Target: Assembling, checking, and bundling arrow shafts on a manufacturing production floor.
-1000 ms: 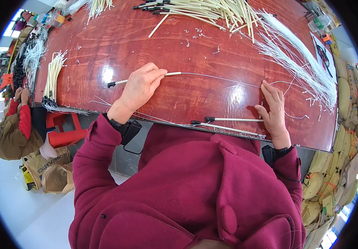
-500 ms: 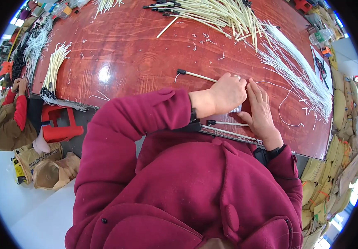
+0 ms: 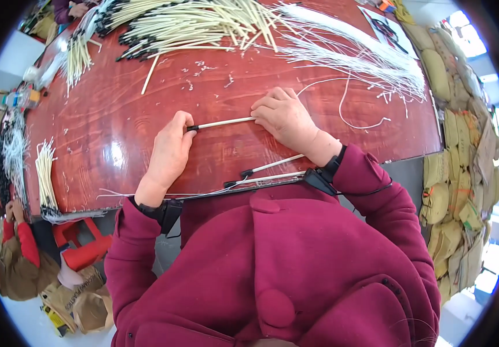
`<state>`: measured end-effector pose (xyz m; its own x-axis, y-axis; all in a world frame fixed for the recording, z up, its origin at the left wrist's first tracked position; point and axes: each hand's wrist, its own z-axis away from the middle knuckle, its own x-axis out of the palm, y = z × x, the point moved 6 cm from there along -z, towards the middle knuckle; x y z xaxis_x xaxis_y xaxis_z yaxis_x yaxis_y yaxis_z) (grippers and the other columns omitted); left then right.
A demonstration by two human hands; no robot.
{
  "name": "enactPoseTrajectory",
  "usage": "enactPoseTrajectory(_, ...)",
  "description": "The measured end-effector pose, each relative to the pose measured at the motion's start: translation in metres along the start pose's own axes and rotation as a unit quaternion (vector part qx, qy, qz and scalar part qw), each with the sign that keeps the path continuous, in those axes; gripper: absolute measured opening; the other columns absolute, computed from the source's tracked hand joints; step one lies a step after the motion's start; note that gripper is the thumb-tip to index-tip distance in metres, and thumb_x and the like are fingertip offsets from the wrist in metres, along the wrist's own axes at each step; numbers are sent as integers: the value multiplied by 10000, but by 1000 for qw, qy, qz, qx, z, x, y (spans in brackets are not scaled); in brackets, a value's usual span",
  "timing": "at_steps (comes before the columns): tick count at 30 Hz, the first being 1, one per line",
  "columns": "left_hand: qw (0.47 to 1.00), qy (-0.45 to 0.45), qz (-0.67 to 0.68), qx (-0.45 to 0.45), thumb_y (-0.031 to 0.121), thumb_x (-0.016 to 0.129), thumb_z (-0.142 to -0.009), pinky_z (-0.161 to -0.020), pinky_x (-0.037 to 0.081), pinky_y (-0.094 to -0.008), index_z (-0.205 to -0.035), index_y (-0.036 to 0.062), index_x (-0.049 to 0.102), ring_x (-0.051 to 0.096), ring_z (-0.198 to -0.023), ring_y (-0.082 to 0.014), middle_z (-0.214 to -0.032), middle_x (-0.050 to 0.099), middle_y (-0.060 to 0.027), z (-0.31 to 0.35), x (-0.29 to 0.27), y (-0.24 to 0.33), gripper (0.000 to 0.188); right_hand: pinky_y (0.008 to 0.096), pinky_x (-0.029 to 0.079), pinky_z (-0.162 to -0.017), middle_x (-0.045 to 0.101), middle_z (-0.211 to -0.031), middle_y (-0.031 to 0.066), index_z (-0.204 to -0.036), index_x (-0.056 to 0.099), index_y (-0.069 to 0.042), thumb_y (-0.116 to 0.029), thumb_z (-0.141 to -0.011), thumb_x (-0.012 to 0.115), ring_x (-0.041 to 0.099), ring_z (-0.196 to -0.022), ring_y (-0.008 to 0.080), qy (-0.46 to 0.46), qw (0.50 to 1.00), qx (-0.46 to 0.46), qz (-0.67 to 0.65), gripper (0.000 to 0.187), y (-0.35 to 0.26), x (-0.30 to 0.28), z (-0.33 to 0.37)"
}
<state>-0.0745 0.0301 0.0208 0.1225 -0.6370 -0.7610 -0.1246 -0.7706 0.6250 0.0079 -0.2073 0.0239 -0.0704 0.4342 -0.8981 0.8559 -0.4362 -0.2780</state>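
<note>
Pale stick first: I have it on my feed lying crosswise over the middle of the red table, between the two hands. The left hand pinches its black cap between thumb and fingers; the right hand grasps the other end, fingers curled round it so that I cannot tell what that tip looks like.

I judge the step in hand to be steadying or adjusting this one piece at both ends. As I read it, the next move calls for a firm pinch on the cap and a small, even pull or turn at the right.

A loose string curls on the table beyond the right hand (whether it joins the stick, I can't make out). Nearer, two more capped sticks lie by the table's edge, partly hidden by the right forearm and its black wrist strap; that arm could nudge them. Thin strands lie at the near left edge, close to the left wrist.

Farther off I see a big heap of sticks, white strings at far right, and small scraps between.
</note>
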Motion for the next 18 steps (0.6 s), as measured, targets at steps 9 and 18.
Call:
enactPoseTrajectory(9,981,6,-184,-53,100,644,-925,-717,512,-462,-1016,16,632,665,-806,-404,-855,662,-183,43,-66,-72,123,402,441,-934,724,-1005,-46,-973,739,-118,-129,-832,769,599,-978,209,12,1000,13,-5,145,13,-32,42)
enactPoseTrajectory(18,912,66,-399,-68,132,691,-887,-907,511,-458,-1144,26,665,646,-1041,-418,-1144,659,-204,77,-129,-60,280,418,436,-982,691,-1196,62,-1122,729,-87,-186,-856,764,580,-1054,265,-2,989,91,-115,287,24,-63,94)
